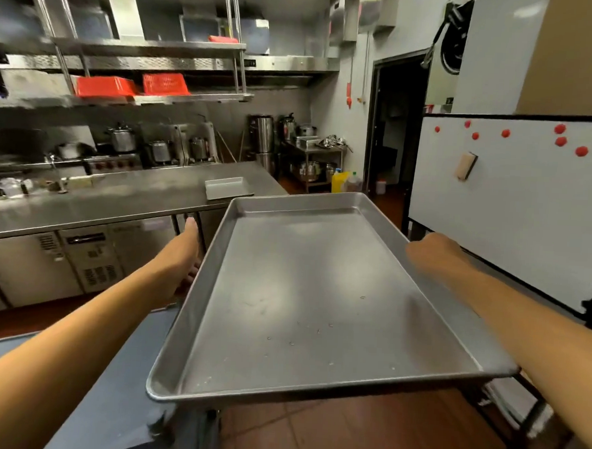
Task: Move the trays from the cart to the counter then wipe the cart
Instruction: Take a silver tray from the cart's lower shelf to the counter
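Large steel tray (318, 294), empty save a few droplets, held in the air between both hands, long axis running away from the body toward the counter (124, 198). Slightly tilted, near left corner lowest, far end nearly over the counter's front right corner.

Left hand (183, 259) on the tray's left long rim, about midway along, thumb stretched forward along the edge, fingers tucked under and gripping. Right hand (430, 252) on the right long rim, somewhat farther forward, blurred; fingers hidden behind the rim, so grip judged from the carry rather than seen. Both arms reaching out roughly evenly, neither clearly closer to the counter, though the left side faces it more squarely.

Below the near left corner, the grey-blue top of the cart (108, 386), tray already clear of it and not touching. No other trays visible on the part of the cart in view.

Ahead and to the left, the counter's long steel surface, with a small steel tray (226, 187) near its right end, just beyond the big tray's far edge. Probable step: carrying over to set down. Needs a swing leftward and forward, long axis brought along the counter, landing short of or beside the small tray. Risk: far rim clipping that small tray or the counter's corner.

Whiteboard (512, 201) to the right, red baskets (134, 85) on the overhead shelf.
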Motion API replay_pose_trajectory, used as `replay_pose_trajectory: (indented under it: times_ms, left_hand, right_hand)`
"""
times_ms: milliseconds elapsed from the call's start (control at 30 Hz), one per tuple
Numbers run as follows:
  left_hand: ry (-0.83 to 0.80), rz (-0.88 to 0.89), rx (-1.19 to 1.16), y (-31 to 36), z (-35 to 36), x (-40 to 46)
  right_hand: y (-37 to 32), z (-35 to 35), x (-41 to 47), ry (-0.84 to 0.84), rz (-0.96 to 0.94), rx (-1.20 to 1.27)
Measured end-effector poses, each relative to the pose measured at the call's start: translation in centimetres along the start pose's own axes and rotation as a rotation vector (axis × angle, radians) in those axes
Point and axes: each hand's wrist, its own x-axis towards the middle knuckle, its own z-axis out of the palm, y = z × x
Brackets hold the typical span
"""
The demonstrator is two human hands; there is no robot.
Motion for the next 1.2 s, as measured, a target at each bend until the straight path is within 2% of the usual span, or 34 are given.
replay_pose_trajectory:
  times_ms: [233, 300, 433, 600, 667, 800, 933, 1200]
  left_hand:
    - [0.032, -0.097, -0.051, 4.6, 4.5, 9.7]
    - [0.052, -0.119, -0.05, 5.5, 5.3, 12.5]
    - [0.116, -0.116, -0.031, 6.8, 6.9, 18.0]
    - [0.39, -0.007, 0.002, 7.7, 8.6, 26.6]
    - [0.45, 0.0, 0.036, 8.5, 8.7, 30.3]
    - [0.491, 0.025, 0.123, 10.6, 8.7, 38.1]
    - [0.5, 0.077, 0.18, 13.3, 8.4, 45.8]
    - [0.511, 0.114, 0.172, 18.8, 8.3, 59.8]
  right_hand:
    - [-3.1, 0.7, 12.9, -0.077, -0.032, -0.064]
    - [-4.5, 1.2, 16.1, -0.05, -0.044, -0.069]
    - [-6.9, 2.7, 22.1, -0.047, 0.016, 0.214]
    - [-10.0, 7.4, 31.4, -0.17, 0.008, 0.373]
    - [-11.5, 9.8, 36.0, -0.212, 0.013, 0.415]
    - [-14.6, 14.9, 47.4, -0.282, -0.006, 0.498]
    - [-21.1, 15.4, 50.1, -0.268, -0.027, 0.617]
    - [-27.3, 21.2, 64.9, -0.276, -0.002, 0.704]
